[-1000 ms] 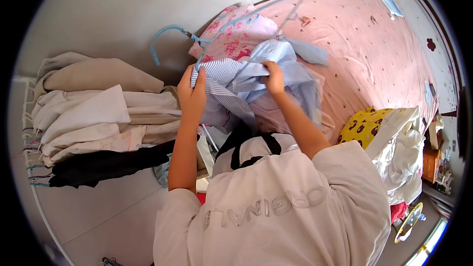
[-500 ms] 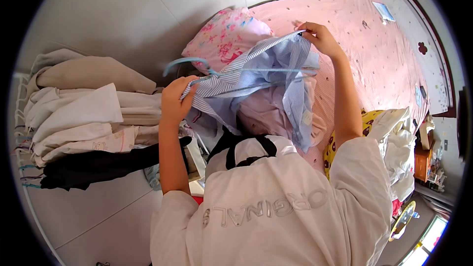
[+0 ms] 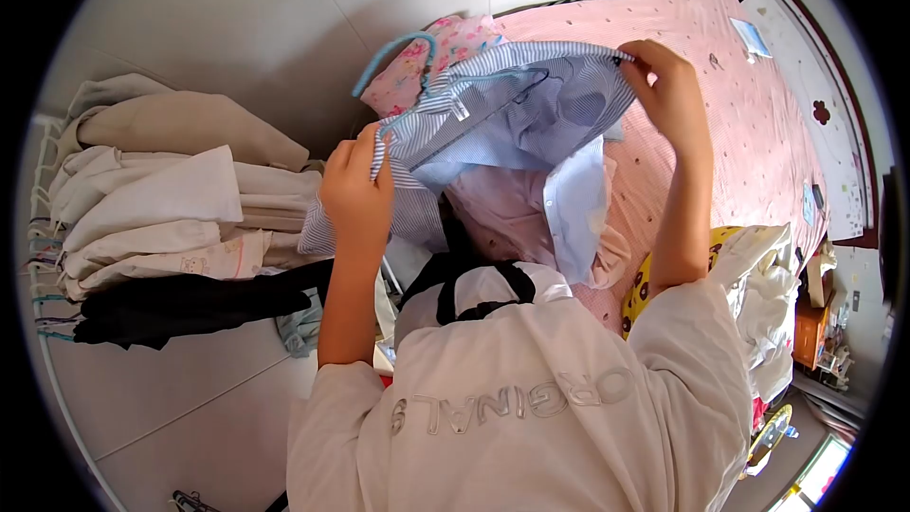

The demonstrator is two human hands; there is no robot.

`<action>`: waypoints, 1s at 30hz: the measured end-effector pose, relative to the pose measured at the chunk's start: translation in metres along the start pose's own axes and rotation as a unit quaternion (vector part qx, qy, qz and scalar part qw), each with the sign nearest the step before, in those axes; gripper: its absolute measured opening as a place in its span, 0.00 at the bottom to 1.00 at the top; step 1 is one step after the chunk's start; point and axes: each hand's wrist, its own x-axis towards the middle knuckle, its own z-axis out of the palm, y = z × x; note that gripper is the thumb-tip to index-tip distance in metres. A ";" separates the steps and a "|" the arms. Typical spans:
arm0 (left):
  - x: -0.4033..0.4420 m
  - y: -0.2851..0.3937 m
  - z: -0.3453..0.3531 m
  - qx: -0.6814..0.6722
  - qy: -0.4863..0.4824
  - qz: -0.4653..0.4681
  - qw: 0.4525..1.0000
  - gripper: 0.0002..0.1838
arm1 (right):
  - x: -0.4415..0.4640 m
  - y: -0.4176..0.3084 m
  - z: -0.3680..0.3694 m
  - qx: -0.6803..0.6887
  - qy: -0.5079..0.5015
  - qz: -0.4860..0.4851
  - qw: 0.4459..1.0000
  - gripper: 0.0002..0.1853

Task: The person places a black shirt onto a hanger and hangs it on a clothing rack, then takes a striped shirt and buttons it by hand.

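There are two bare hands point(image 3: 358, 185), one striped shirt point(image 3: 531, 123), one blue hanger point(image 3: 379, 57) at that shirt, one floral pillow point(image 3: 471, 33), one clothes rack point(image 3: 60, 393) and one bed point(image 3: 739, 123).

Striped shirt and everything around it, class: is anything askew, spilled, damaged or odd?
I see nothing spilled or damaged. The striped shirt sags between the left hand and right hand, as expected when handled. One untidy spot: pink clothing lies crumpled beyond the person's lap, unlike the garments hanging at the left.

Single head-worn view, facing forward and down over both hands point(image 3: 512, 128).
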 end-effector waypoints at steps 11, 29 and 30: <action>0.007 0.005 -0.003 -0.144 0.018 0.038 0.989 0.11 | -0.021 -0.024 0.031 0.058 0.038 -0.135 0.988 0.16; -0.003 0.019 0.002 -0.242 0.014 0.011 0.970 0.24 | -0.020 -0.035 0.016 0.143 -0.077 0.039 0.986 0.08; -0.004 0.014 0.002 -0.273 0.006 0.044 0.961 0.25 | -0.020 -0.036 0.010 0.150 -0.067 0.032 0.986 0.07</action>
